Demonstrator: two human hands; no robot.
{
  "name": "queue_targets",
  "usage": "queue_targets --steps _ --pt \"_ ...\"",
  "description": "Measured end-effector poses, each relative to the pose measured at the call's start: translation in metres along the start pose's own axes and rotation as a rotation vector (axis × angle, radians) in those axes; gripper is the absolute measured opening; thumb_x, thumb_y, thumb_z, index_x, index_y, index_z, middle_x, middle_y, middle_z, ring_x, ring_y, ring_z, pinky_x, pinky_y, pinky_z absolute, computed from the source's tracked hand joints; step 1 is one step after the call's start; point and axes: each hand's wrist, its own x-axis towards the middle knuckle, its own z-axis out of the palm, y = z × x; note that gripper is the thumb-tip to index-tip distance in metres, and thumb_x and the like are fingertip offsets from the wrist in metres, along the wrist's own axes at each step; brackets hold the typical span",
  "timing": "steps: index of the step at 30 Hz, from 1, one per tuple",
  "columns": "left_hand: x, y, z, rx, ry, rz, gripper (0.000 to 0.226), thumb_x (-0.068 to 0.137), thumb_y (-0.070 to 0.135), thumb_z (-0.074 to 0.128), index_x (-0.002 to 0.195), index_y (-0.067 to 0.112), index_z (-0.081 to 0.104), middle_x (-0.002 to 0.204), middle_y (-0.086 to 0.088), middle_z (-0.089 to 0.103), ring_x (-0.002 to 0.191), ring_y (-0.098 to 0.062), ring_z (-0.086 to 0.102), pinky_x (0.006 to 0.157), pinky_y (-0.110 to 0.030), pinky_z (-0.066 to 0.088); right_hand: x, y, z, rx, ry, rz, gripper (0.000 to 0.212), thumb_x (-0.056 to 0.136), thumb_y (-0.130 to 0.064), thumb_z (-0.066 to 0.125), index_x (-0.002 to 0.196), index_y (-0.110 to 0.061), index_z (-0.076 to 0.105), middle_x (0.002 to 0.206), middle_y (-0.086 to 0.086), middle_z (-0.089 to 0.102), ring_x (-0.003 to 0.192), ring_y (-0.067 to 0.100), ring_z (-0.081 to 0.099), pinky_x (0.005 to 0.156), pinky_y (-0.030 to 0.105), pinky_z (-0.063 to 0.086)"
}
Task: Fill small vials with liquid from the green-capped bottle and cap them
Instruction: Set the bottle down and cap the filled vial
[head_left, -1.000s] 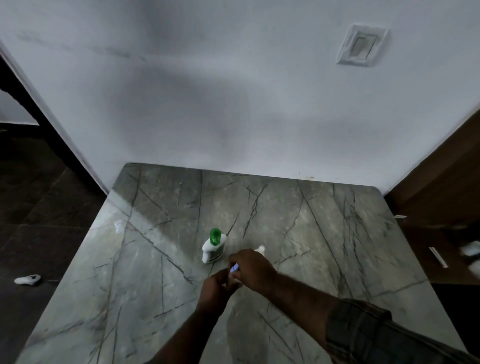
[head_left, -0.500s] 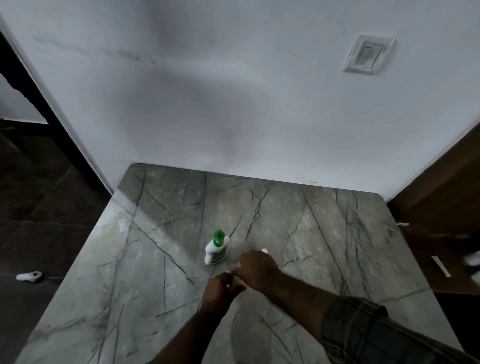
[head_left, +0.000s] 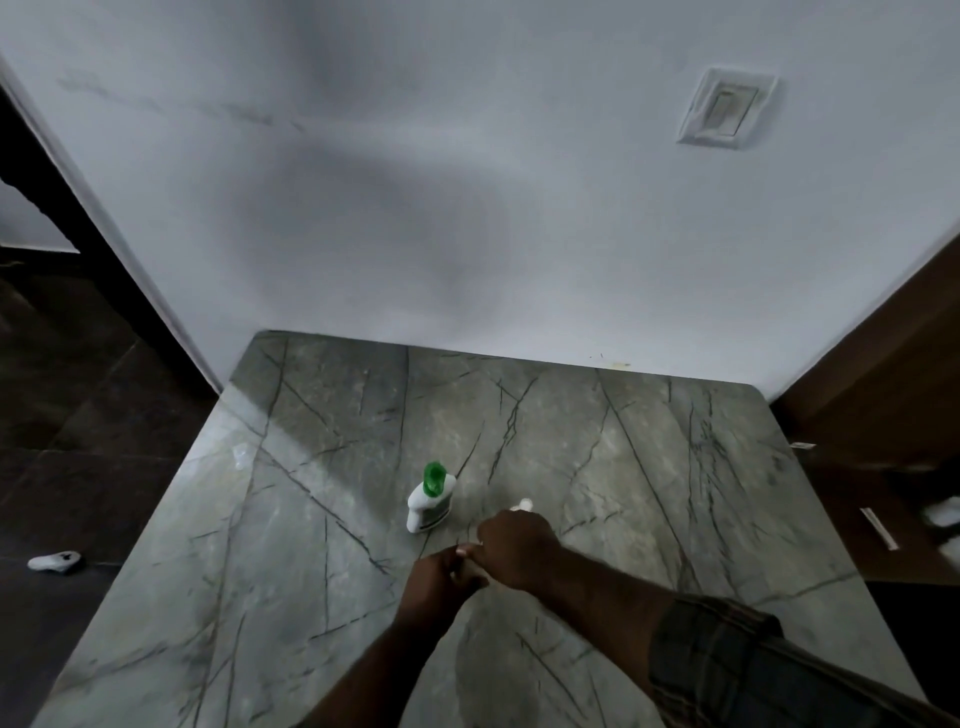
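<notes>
A white bottle with a green cap stands upright, slightly tilted in view, near the middle of the grey marble table. Just in front of it and to the right, my left hand and my right hand meet with fingers closed on a small item between them, which they almost fully hide. It appears to be a small vial and its cap. A small white object peeks out beyond my right hand, mostly hidden.
A white wall with a switch plate rises at the table's far edge. Dark floor lies to the left with a small white object on it. Brown floor on the right holds a white strip.
The blue tip seen between my hands a second ago is now covered by my fingers. My hands stay joined in nearly the same spot. The camera has shifted slightly.
</notes>
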Motion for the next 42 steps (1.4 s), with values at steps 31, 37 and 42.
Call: queue_targets --steps 31,37,42 --pt "0.007 0.013 0.028 0.062 -0.072 0.085 0.024 0.083 0.039 0.073 0.104 0.028 0.075 0.091 0.012 0.075 0.082 0.000 0.067 0.074 -0.024 0.052 -0.025 0.010 0.033 0.580 0.122 0.308 0.026 0.094 -0.030 0.056 0.111 -0.010 0.059 0.107 0.010 0.069 0.102 0.026 0.065 0.085 0.033 0.049" --pt "0.012 0.015 0.038 0.118 -0.066 0.014 0.018 0.081 0.045 0.070 0.091 0.031 0.074 0.081 0.013 0.073 0.073 0.002 0.064 0.067 -0.019 0.050 -0.029 0.026 0.045 0.648 0.191 0.358 0.025 0.090 -0.036 0.060 0.099 -0.013 0.059 0.099 0.002 0.070 0.094 0.017 0.067 0.081 0.029 0.050" --pt "0.024 0.027 0.053 0.166 -0.111 0.046 0.020 0.081 0.043 0.070 0.094 0.029 0.076 0.088 0.009 0.076 0.084 -0.001 0.068 0.069 -0.015 0.045 -0.034 0.045 0.052 0.741 0.131 0.455 0.025 0.088 -0.039 0.063 0.100 -0.017 0.063 0.097 -0.001 0.072 0.092 0.015 0.068 0.078 0.025 0.049"
